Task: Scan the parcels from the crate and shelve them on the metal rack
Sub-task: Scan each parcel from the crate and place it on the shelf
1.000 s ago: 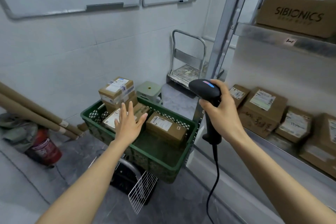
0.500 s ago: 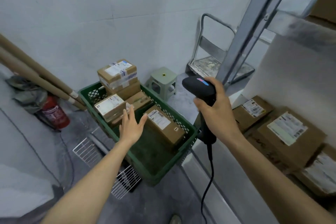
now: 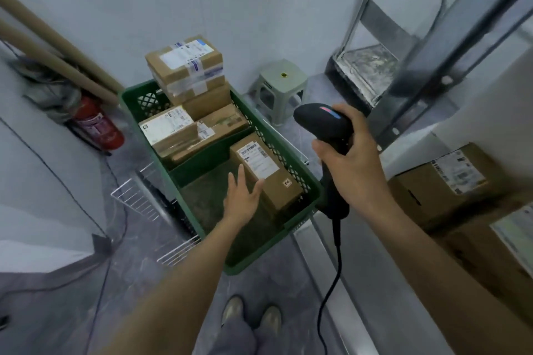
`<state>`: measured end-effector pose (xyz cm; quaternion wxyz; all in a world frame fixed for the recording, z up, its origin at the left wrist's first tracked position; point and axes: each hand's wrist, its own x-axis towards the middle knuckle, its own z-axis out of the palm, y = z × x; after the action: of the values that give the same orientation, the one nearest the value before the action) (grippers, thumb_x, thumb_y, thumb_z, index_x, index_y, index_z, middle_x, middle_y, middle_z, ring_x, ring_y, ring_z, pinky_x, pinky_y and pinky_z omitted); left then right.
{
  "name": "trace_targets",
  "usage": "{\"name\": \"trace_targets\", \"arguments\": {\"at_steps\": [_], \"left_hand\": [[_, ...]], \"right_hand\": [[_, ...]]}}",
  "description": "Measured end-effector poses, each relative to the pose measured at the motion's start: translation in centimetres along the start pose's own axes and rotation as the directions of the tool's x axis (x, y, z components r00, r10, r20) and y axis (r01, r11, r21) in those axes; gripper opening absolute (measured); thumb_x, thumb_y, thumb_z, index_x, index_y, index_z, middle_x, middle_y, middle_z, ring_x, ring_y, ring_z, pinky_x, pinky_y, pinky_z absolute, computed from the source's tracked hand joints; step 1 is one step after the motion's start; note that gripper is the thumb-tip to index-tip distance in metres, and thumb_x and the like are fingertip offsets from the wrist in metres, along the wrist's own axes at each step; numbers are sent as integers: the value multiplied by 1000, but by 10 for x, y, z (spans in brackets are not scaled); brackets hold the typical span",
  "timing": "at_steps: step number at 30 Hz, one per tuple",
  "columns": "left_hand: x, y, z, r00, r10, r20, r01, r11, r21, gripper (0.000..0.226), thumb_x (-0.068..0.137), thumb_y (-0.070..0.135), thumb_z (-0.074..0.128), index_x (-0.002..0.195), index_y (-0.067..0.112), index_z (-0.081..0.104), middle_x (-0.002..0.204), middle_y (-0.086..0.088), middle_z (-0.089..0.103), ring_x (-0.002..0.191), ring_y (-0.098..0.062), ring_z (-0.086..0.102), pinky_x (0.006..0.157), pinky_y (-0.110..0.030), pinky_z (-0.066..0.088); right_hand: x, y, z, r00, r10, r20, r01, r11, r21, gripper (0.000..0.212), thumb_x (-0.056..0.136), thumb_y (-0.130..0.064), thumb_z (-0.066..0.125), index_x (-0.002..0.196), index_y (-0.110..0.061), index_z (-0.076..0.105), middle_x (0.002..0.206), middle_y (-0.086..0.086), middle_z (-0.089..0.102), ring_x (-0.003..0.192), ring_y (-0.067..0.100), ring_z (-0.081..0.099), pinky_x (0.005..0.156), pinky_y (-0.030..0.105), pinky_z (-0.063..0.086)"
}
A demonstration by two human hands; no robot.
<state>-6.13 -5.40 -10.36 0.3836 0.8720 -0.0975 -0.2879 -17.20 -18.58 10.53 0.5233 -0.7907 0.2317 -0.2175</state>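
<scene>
left hand [image 3: 241, 199]: released, fingers straight and spread, at the left side of the near parcel [image 3: 266, 174]; whether the thumb touches the cardboard, I cannot tell.
right hand [image 3: 350, 160]: wrapped round the scanner [image 3: 323, 121] handle; the head points toward 10 o'clock, the cord [image 3: 331, 282] hangs toward 6 o'clock.
crate [image 3: 202, 166]: green, on the floor at 12 o'clock from the shoes [image 3: 251, 315].
near parcel: label up, against the crate's right wall, at its 5 o'clock corner.
stack [image 3: 184, 66]: taped parcels piled at the crate's 12 o'clock end.
flat parcels [image 3: 168, 130]: mid-crate, just this side of the stack.
rack [image 3: 450, 46]: at 3 o'clock; labelled boxes [image 3: 444, 181] sit on its low shelf.
done: probably part. There are boxes on the rack and the crate's near floor is bare.
left: several parcels remain crated; the near one looks neither lifted nor scanned yet.
step: likely the reach before the pick.
nearby: stool [image 3: 281, 86] at 1 o'clock, extinguisher [image 3: 98, 127] at 10 o'clock.
</scene>
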Motion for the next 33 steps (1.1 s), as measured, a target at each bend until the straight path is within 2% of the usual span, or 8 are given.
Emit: {"name": "trace_targets", "arguments": {"at_steps": [4, 8, 13, 16, 19, 24, 33], "left_hand": [[21, -9, 33, 1000, -2, 27, 4, 998, -59, 79, 89, 68, 35, 151, 36, -4, 161, -5, -3, 147, -28, 1, 116, -57, 10], [45, -16, 58, 999, -25, 43, 31, 989, -144, 76, 92, 63, 37, 151, 38, -3, 161, -2, -1, 147, -30, -1, 117, -55, 6], [62, -21, 85, 994, -81, 76, 94, 978, -186, 75, 94, 57, 39, 150, 37, -6, 161, -6, -7, 146, -32, 2, 114, -51, 15], [71, -21, 97, 990, -112, 86, 129, 963, -235, 77, 94, 54, 41, 150, 37, -9, 160, -10, -8, 145, -37, 11, 113, -49, 23], [79, -20, 109, 990, -123, 61, 136, 950, -281, 82, 92, 54, 45, 149, 38, -12, 158, -13, -11, 142, -39, 17, 111, -48, 27], [88, -21, 124, 985, -169, -46, 145, 936, -320, 88, 90, 50, 54, 147, 42, -12, 157, -7, -21, 144, -38, 11, 111, -50, 26], [87, -39, 113, 993, -88, -75, 64, 958, -279, 86, 94, 37, 55, 148, 42, -12, 157, -9, -18, 144, -36, 11, 113, -50, 25]], "right_hand": [[10, 28, 5, 999, 42, 16, -42, 999, 14, 50, 88, -11, 67, 122, -39, 44, 108, -21, 53, 95, -3, 59, 76, 4, 46], [17, 54, 9, 998, 62, -10, -62, 998, 22, 49, 87, -10, 68, 114, -44, 45, 102, -24, 53, 88, -9, 58, 70, 3, 45], [24, 80, 13, 997, 81, -6, -81, 997, 9, 49, 86, -6, 68, 118, -37, 47, 102, -20, 55, 85, -8, 59, 68, 5, 47], [29, 89, 16, 997, 83, 3, -83, 997, 7, 50, 86, -7, 68, 119, -37, 46, 100, -24, 55, 88, -8, 59, 72, 6, 47], [32, 97, 20, 997, 76, 8, -76, 997, 11, 50, 86, -5, 67, 120, -36, 46, 99, -26, 54, 89, -11, 58, 72, 4, 45], [38, 108, 26, 998, 54, 26, -55, 998, 22, 51, 85, -1, 67, 122, -30, 47, 99, -34, 54, 95, -13, 55, 76, 3, 43], [36, 118, 36, 996, 69, 51, -70, 997, 30, 51, 84, -1, 68, 120, -31, 47, 104, -23, 54, 93, -14, 55, 73, 2, 43]]}}
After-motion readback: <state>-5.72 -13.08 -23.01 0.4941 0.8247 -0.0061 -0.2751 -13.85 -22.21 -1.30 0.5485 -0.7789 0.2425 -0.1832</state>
